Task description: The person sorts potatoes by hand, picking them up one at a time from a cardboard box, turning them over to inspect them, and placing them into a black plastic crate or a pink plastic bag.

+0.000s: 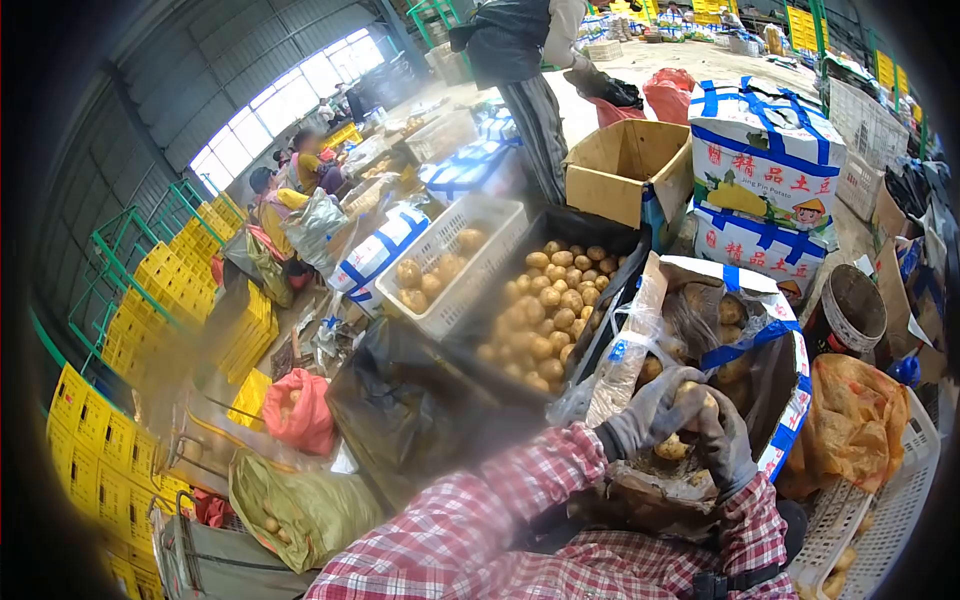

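Note:
Both my hands wear grey gloves and meet over the near side of a white carton with blue tape (795, 335). My left hand (655, 408) has its fingers curled against a potato (706, 398). From the other side, my right hand (727, 450) closes on the same potato, which the gloves partly cover. Just below and between the hands shows another potato (672, 448), above a soiled brown bag (660, 495) near my lap. Inside the carton, more potatoes (733, 312) lie among clear plastic film.
A black-lined crate of potatoes (555, 300) stands ahead, beside a white crate (455, 322) holding several more. Taped potato cartons (765, 170) are stacked at the right, near a bucket (850, 305). A person (515, 60) stands ahead; others sit farther left near yellow crates (175, 275).

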`<action>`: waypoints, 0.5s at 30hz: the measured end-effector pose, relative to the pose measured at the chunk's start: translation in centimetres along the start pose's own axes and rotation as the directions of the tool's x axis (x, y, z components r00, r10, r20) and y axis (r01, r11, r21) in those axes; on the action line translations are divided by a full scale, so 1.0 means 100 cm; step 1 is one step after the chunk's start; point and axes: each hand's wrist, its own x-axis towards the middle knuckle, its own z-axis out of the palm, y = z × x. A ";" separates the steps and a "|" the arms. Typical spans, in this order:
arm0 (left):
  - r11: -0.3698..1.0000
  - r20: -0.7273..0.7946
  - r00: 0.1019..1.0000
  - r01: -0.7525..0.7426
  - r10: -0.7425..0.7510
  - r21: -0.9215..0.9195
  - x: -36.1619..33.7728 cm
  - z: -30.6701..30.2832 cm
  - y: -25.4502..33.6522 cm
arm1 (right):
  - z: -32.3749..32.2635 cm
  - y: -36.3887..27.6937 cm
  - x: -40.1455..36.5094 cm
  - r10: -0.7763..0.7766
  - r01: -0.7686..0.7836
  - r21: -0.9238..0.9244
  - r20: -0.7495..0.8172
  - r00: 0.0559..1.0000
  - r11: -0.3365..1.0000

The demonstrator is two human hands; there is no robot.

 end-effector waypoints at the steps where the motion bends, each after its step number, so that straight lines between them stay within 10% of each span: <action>1: 0.978 0.007 0.998 0.063 -0.062 -0.199 -0.001 0.000 -0.003 | 0.000 0.006 0.001 -0.188 0.185 -0.148 -0.007 0.982 0.972; 3: 0.879 0.084 0.973 0.232 -0.217 -0.417 -0.004 -0.003 -0.007 | 0.001 0.012 0.000 -0.531 0.505 -0.420 0.062 0.845 0.754; 5: 0.777 0.224 0.896 0.444 -0.383 -0.446 0.000 -0.009 0.020 | 0.007 0.008 -0.002 -0.457 0.437 -0.309 0.007 0.889 0.845; 9: 0.941 -0.004 0.988 0.149 -0.157 -0.303 0.000 0.003 -0.022 | 0.013 -0.002 -0.003 -0.234 0.235 0.024 -0.018 0.972 0.972; 15: 0.789 0.082 0.976 0.212 -0.202 -0.576 0.004 -0.014 -0.051 | 0.015 -0.012 -0.004 -0.188 0.184 0.138 0.022 0.982 0.973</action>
